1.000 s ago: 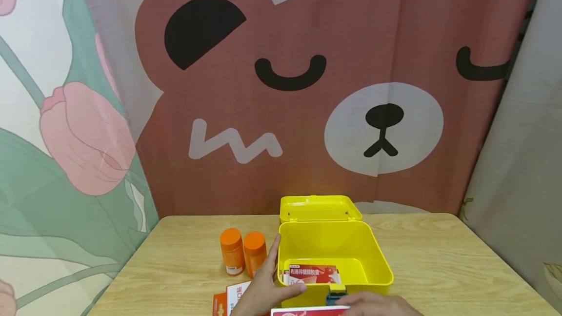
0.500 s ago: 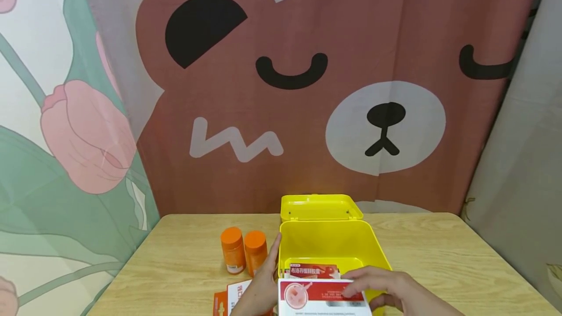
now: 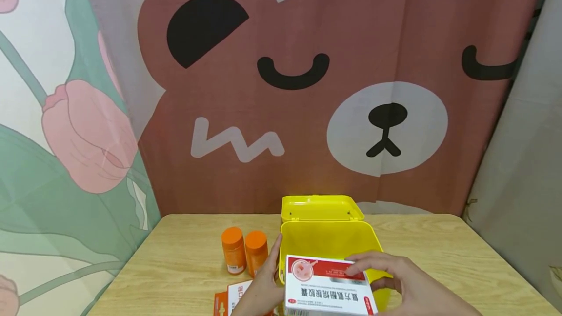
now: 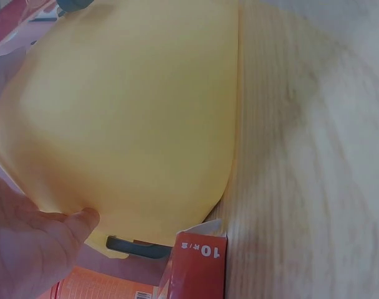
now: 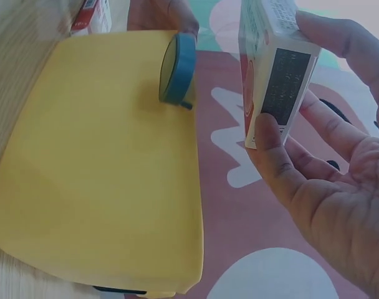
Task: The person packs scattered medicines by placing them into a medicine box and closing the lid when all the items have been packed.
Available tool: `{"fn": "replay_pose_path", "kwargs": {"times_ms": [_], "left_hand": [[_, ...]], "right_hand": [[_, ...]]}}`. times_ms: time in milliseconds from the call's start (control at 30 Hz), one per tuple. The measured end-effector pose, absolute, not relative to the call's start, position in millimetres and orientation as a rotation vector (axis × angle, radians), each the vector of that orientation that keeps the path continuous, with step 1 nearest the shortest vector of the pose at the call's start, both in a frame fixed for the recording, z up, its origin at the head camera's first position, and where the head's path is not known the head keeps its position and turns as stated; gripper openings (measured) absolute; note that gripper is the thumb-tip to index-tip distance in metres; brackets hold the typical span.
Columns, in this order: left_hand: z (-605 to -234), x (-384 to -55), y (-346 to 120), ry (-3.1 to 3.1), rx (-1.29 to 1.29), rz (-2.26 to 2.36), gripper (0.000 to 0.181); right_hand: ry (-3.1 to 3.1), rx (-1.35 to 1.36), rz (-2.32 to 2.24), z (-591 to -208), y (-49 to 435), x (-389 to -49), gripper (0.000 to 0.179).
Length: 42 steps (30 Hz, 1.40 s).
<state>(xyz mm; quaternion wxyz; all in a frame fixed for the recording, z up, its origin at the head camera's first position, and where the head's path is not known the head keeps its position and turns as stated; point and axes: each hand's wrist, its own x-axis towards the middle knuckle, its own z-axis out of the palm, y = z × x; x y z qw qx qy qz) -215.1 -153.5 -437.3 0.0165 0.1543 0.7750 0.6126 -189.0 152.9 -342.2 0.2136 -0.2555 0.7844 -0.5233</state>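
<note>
A yellow lidded storage box (image 3: 329, 238) stands on the table with its lid (image 3: 322, 208) tipped back. My left hand (image 3: 263, 289) holds it at the near left corner, fingers along its left wall; the left wrist view shows a fingertip on that wall. Between thumb and fingers, my right hand (image 3: 408, 277) grips a white and red medicine box (image 3: 331, 286), tilted and raised over the near rim of the storage box. The right wrist view has this medicine box (image 5: 283, 75) above and beside the blue latch (image 5: 178, 68). It covers the inside front of the storage box.
Two orange bottles (image 3: 233, 252) with orange caps stand left of the storage box. Red and white medicine packs (image 3: 237, 292) lie by my left wrist, one a red carton (image 4: 199, 265) close to the box wall. A bear-print curtain (image 3: 298, 111) hangs behind the table.
My right hand has lifted the medicine box from low in front of the storage box up over its near rim, now hiding the red pack inside. The left hand has stayed put.
</note>
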Motion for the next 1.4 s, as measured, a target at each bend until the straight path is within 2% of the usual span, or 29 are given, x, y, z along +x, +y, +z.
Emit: {"fn": "replay_pose_path", "kwargs": {"times_ms": [200,467,700,1400], "left_hand": [[-438.3,-215.7,-152.8,2.338,0.456,1.959,0.112],[-437.8,-216.0,-151.9,2.353,0.524,1.951,0.109],[-435.8,-216.8,-150.2,2.316,0.436,1.969,0.111],[-437.4,-217.6,-151.1,2.278,0.502,1.996,0.110]], "right_hand": [[2.252,-0.819,-1.459,-343.9,156.5,-197.0,0.050],[2.339,-0.985,-1.440,-344.4,157.5,-211.6,0.053],[2.378,-0.976,-1.429,-344.8,158.2,-220.4,0.052],[2.408,-1.062,-1.377,-343.0,156.7,-229.9,0.049]]}}
